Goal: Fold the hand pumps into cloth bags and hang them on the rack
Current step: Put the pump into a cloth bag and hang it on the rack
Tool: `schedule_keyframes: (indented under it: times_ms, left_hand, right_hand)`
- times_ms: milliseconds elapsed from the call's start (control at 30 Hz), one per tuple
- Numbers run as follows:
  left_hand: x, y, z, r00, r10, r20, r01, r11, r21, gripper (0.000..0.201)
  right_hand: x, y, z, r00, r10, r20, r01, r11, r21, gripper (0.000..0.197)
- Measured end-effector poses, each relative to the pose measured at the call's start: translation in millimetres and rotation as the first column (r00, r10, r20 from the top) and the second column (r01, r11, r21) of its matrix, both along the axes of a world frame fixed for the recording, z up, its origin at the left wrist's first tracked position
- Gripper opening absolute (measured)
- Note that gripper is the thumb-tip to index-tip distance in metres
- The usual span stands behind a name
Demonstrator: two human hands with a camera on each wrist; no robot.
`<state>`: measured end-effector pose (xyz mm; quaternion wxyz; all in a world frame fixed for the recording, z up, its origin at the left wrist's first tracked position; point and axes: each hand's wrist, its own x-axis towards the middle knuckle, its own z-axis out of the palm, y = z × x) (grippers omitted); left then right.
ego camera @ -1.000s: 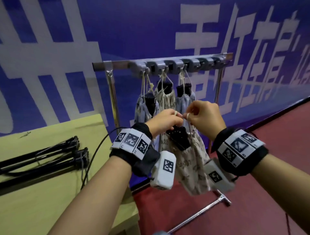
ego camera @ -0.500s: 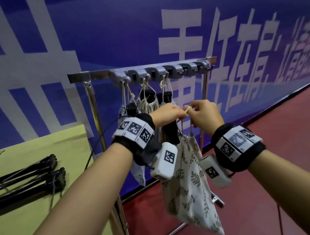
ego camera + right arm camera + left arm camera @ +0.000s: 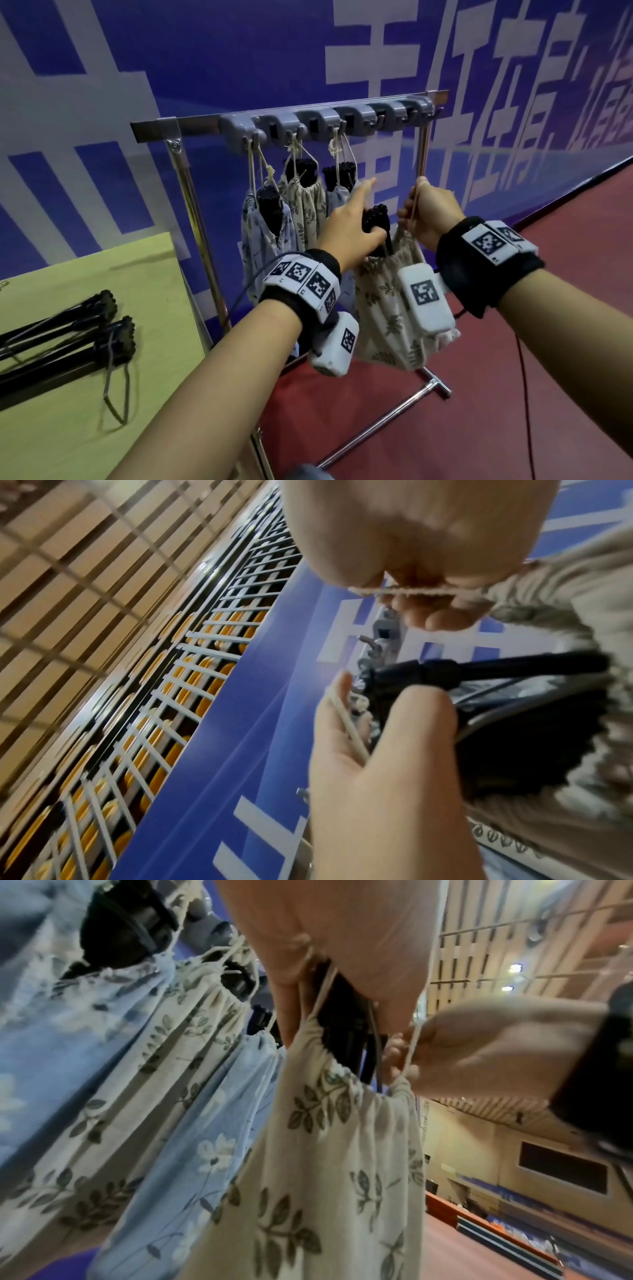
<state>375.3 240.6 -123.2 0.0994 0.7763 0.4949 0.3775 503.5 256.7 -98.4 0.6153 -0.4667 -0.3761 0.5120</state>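
Observation:
A leaf-print cloth bag (image 3: 387, 301) hangs between my hands in front of the rack (image 3: 191, 125), with a black hand pump (image 3: 375, 219) sticking out of its gathered mouth. My left hand (image 3: 356, 222) has its thumb round the pump's top and the drawstring (image 3: 346, 723) running across its fingers; the index finger points at the hooks. My right hand (image 3: 428, 212) is a fist that grips the other drawstring strand (image 3: 411, 1047) and pulls it upward. Three filled bags (image 3: 305, 209) hang from the left hooks.
Several grey hooks (image 3: 380, 118) on the right part of the rail hold nothing. A yellow-green table (image 3: 120, 428) at the left carries black folded pumps (image 3: 102, 329). The rack's chrome foot (image 3: 435, 387) lies on the red floor. A blue banner wall stands behind.
My hands, pinching the drawstring close together before, have moved apart. The left hand dropped onto the pump top with its index finger out. The right hand rose with its strand.

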Motion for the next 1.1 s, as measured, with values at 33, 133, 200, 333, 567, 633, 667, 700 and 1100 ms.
schedule_keyframes:
  times_ms: [33,133,200,333,567,633,667,700,1100]
  left_hand:
    - [-0.9,2.7,-1.2,0.999,0.026,-0.025,-0.027,0.999,-0.026,0.07]
    - [-1.4,5.0,-4.2,0.987,0.088,-0.135,-0.089,0.996,0.001,0.062]
    - [-4.7,5.5,-2.0,0.989,0.105,-0.107,-0.098,0.993,0.07,0.047]
    - [-15.3,4.8,12.1,0.991,0.08,-0.106,-0.065,0.989,0.133,0.04]
    - [-5.3,1.9,17.0,0.825,0.029,-0.564,0.047,0.992,0.119,0.038]
    - [-6.6,4.1,16.2,0.786,0.061,-0.616,0.022,0.992,0.125,0.037]
    - [-7.8,6.2,15.3,0.783,0.068,-0.619,0.008,0.993,0.119,0.039]
    - [-10.0,6.8,15.9,0.784,0.074,-0.616,-0.016,0.995,0.098,0.043]
    - [2.7,17.7,35.5,0.959,-0.083,0.272,0.188,0.903,-0.386,0.045]
  right_hand:
    - [2.0,2.6,-3.8,0.996,0.013,-0.087,-0.013,1.0,0.001,0.036]
    - [2.9,5.1,-14.7,0.958,0.044,-0.282,-0.041,0.999,0.016,0.04]
    - [2.1,2.3,-19.7,0.955,0.036,-0.294,-0.03,0.999,0.026,0.041]
    - [2.6,3.9,-29.1,0.949,-0.034,-0.314,0.047,0.998,0.033,0.04]
    - [-13.1,-1.6,-21.7,0.907,0.046,-0.418,-0.026,0.998,0.055,0.037]
    - [-19.1,-7.2,-19.2,0.917,0.138,-0.375,-0.105,0.989,0.108,0.038]
    - [-21.3,-8.3,-19.0,0.929,0.179,-0.324,-0.14,0.98,0.138,0.038]
    - [-23.0,-8.0,-17.6,0.952,0.197,-0.236,-0.161,0.974,0.16,0.038]
    - [-1.4,1.8,15.9,0.429,-0.328,0.841,-0.097,0.909,0.404,0.008]
